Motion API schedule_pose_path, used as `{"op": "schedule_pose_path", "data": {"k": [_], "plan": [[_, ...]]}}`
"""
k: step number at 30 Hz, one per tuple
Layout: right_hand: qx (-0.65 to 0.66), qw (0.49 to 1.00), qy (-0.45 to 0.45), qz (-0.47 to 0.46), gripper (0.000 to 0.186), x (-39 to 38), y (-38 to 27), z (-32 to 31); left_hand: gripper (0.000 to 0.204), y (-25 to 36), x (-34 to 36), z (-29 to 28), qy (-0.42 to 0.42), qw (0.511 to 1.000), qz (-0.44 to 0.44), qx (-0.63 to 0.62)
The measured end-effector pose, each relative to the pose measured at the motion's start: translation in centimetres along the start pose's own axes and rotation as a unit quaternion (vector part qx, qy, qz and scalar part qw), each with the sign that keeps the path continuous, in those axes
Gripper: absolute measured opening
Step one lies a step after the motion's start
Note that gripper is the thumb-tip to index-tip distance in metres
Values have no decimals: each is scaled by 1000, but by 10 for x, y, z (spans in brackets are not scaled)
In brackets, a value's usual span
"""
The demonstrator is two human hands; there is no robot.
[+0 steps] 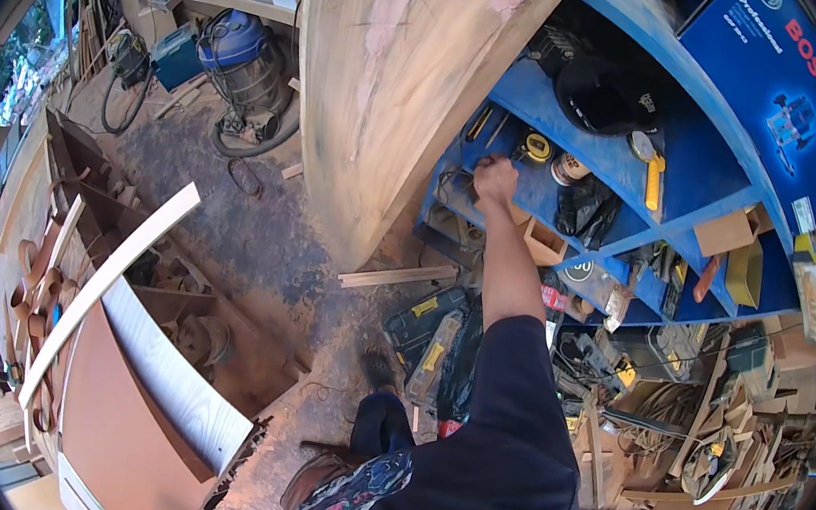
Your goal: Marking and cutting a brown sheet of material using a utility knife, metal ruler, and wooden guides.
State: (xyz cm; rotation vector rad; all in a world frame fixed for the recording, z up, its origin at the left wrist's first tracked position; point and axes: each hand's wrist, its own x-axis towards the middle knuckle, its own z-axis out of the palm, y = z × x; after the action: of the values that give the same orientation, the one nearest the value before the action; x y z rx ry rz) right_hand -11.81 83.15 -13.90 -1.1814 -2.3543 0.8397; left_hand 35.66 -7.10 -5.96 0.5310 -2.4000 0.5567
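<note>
My right hand [494, 179] reaches far forward into a blue shelf unit [577, 189], its arm in a dark short sleeve. The fingers are curled closed at the shelf's left end; whatever they grip, if anything, is hidden. Close by on the right lies a yellow and black tape measure [535, 149]. Beyond it stand a small round tub [569, 169] and a crumpled black plastic bag [587, 210]. An open wooden box [543, 242] sits just below the wrist. No part of my left hand shows.
A large wooden slab [378, 80] rises left of the shelf. Further left stand a blue-topped shop vacuum [245, 55] and a bench with a curved pale strip [112, 287]. Tool cases [434, 334] lie on the dusty floor by my feet. A blue power-tool box [779, 86] tops the shelf.
</note>
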Motion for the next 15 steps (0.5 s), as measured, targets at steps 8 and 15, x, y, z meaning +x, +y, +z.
{"op": "schedule_pose_path", "data": {"k": [8, 15], "plan": [[-146, 989, -35, 8, 32, 68, 11, 28, 37, 72, 37, -48, 34, 997, 45, 52], [-232, 970, -17, -67, 30, 75, 5, 49, 34, 113, 70, -69, 51, 982, 113, 146]]}}
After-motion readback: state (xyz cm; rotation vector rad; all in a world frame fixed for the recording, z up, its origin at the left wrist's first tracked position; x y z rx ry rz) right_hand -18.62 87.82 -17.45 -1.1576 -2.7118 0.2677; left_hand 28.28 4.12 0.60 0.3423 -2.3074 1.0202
